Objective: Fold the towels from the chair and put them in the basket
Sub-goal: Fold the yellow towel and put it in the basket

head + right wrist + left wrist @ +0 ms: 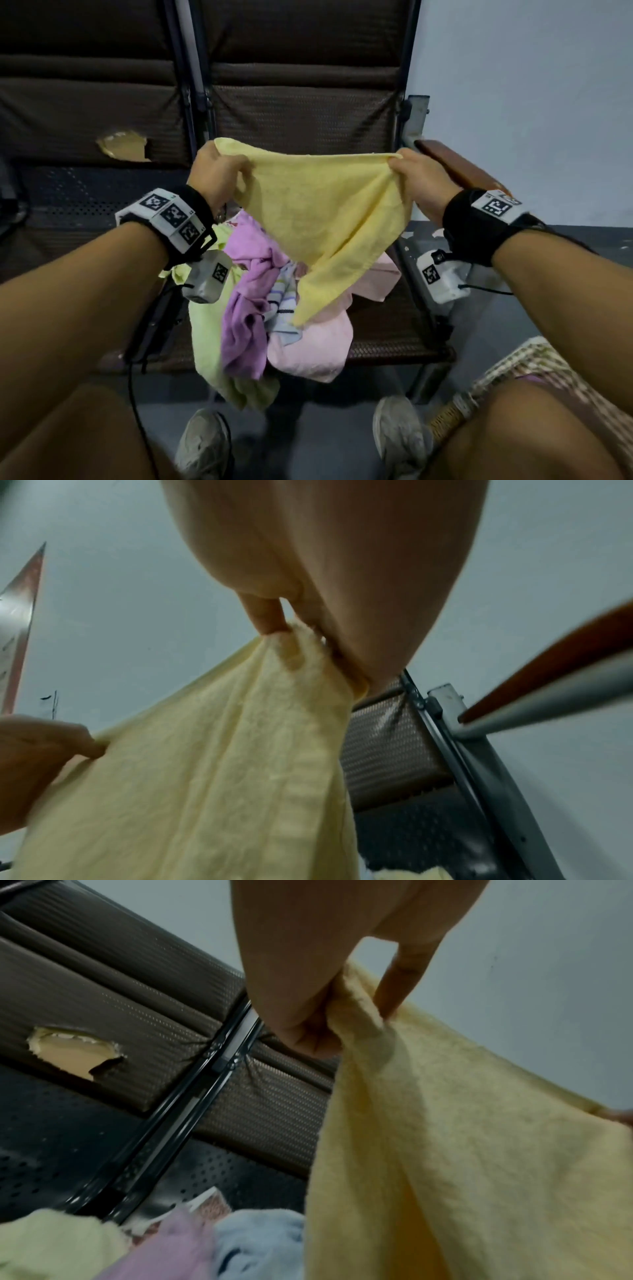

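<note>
A yellow towel (pixel 322 219) hangs stretched in the air above the chair seat (pixel 404 329). My left hand (pixel 219 171) pinches its upper left corner and my right hand (pixel 418 178) pinches its upper right corner. In the left wrist view, my left hand (pixel 308 1010) has the yellow towel (pixel 462 1150) bunched between its curled fingers. The right wrist view shows my right hand (pixel 308 615) gripping the gathered yellow towel (pixel 222 764). Below lies a heap of towels (pixel 267 308): lime green, purple, pink and a striped one. A woven basket (pixel 507 373) stands at lower right, partly hidden by my knee.
The dark padded chair back (pixel 301 96) rises behind the towel, with a second seat to the left whose padding is torn (pixel 123 147). A wooden armrest (pixel 455 164) juts out by my right hand. My shoes (pixel 205 445) stand on the grey floor below.
</note>
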`<state>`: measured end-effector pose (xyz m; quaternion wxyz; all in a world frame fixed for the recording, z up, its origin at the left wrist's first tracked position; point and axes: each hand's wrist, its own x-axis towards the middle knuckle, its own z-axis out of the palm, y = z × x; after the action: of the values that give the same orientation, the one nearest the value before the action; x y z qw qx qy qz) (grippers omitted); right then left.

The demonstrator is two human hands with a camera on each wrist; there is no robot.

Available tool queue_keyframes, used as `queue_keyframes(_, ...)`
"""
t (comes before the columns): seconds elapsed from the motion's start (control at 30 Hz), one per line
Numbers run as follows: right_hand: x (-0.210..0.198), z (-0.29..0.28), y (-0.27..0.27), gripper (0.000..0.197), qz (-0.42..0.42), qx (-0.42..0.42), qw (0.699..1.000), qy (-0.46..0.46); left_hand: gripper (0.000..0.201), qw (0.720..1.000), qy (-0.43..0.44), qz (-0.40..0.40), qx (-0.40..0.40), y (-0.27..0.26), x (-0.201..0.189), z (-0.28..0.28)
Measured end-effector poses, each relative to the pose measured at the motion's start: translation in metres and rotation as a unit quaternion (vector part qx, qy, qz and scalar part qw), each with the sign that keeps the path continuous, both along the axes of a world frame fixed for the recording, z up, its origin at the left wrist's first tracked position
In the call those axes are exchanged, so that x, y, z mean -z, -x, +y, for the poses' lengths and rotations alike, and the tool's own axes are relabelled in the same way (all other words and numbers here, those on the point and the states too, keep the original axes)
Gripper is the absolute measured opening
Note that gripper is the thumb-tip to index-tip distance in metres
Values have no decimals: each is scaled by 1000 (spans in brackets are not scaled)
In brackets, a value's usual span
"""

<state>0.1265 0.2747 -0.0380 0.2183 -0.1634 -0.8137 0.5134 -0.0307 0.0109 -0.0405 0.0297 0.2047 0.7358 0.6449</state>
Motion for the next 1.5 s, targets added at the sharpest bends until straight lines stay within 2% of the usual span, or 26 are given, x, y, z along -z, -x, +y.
queue_keyframes(0.1,-30,5,-9,17,19,-7,998,-64,18,999,-19,48,-5,5,-23,-2)
queue_keyframes(0.2,-52,12,-20,14,57,13,992,-114,24,998,-29,53,-24,8,-39,-7)
queue_keyframes(0.27,-61,16,-25,19,46,10,988,-147,25,997,-28,57,-32,9,-48,-10)
queue_keyframes(0.37,-71,15,-30,35,-52,-9,959,-278,14,997,-16,69,-10,2,-58,-12)
queue_keyframes(0.43,-74,9,-30,35,-143,-20,922,-358,7,996,-9,83,0,-4,-63,-10)
queue_keyframes(0.5,-77,0,-31,33,-211,-7,900,-382,11,997,-16,82,2,-7,-65,-7)
queue_keyframes(0.53,-78,-3,-31,31,-216,9,900,-378,12,997,-18,75,2,-7,-65,-6)
queue_keyframes(0.6,-79,-6,-31,29,-188,50,923,-334,12,998,-13,60,-4,-6,-64,-4)
queue_keyframes(0.7,-80,-13,-28,31,-154,95,954,-240,31,999,1,33,-37,-1,-57,-2)
queue_keyframes(0.77,-80,-21,-25,33,-156,93,970,-162,37,998,-13,6,-57,-3,-55,2)
queue_keyframes(0.83,-77,-28,-22,28,-137,67,986,-67,32,996,-45,-42,-71,-9,-53,9)
queue_keyframes(0.9,-74,-33,-19,35,-130,71,989,22,27,989,-84,-100,-73,-19,-54,18)
queue_keyframes(0.97,-72,-40,-18,37,-119,60,987,92,21,985,-104,-126,-47,-34,-56,29)
queue_keyframes(1.07,-74,-55,-15,37,-108,21,978,175,21,988,-98,-115,24,-64,-57,45)
queue_keyframes(1.17,-77,-71,-12,42,-92,-26,965,242,26,988,-90,-62,110,-95,-52,56)
queue_keyframes(1.27,-79,-80,-13,42,-94,-42,966,237,25,988,-12,19,150,-109,-45,59)
queue_keyframes(1.3,-77,-80,-14,38,-94,-40,970,223,25,987,-3,20,158,-108,-44,58)
queue_keyframes(1.37,-76,-74,-17,36,-108,-25,974,199,25,985,-37,-32,167,-103,-43,56)
queue_keyframes(1.43,-76,-69,-22,38,-138,-29,972,188,20,990,-71,-51,109,-94,-42,55)
queue_keyframes(1.5,-77,-68,-25,39,-151,-66,970,177,33,995,-50,-54,63,-80,-38,54)
